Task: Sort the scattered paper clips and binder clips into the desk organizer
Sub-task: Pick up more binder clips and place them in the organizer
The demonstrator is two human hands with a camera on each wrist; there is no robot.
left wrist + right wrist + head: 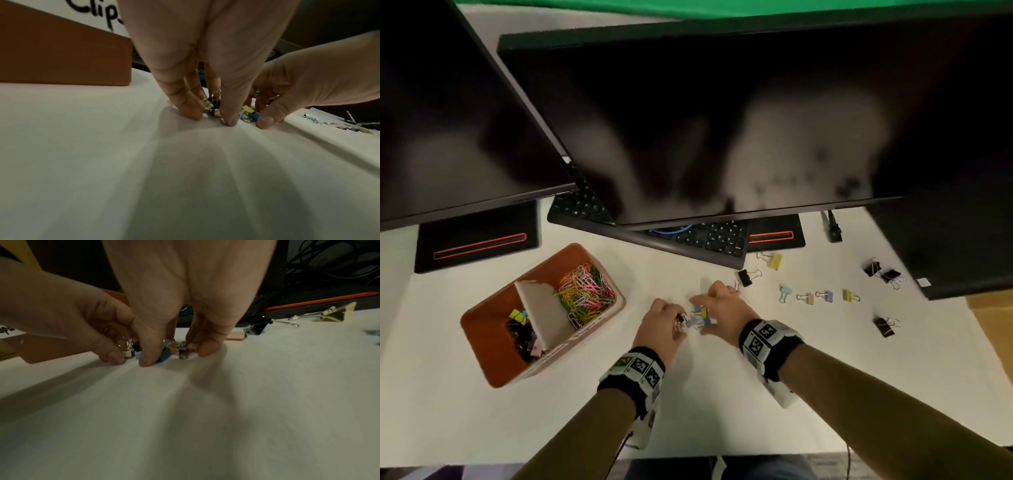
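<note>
Down on the white table (722, 404) we see both hands meeting over a small heap of binder clips (697, 317). Our left hand (662, 323) has its fingers curled down, fingertips (191, 112) on the table, pinching black clips (211, 107) with silver handles between thumb and fingers; that grip is closed on them. Our right hand (722, 313) is curled the same way, its thumb (148, 356) and fingers closed round blue, yellow and pink clips (168, 348); that grip is also tight, with clips held against the table.

To the left stands the orange organizer (493, 356), split by a white divider (541, 311). Its far compartment holds a heap of coloured paper clips (585, 291); its near compartment holds binder clips, mostly black with a yellow one (518, 317) on top. A white label on its side shows handwritten letters in the left wrist view.

More binder clips lie loose to the right, well apart from the hands: a black one (744, 277) just past the right hand's fingers, a yellow one (774, 261) near the keyboard (705, 240), a row of pastel ones (815, 296), a black pair (883, 272) and a single black clip (883, 327). Two dark monitors (722, 120) overhang the table
</note>
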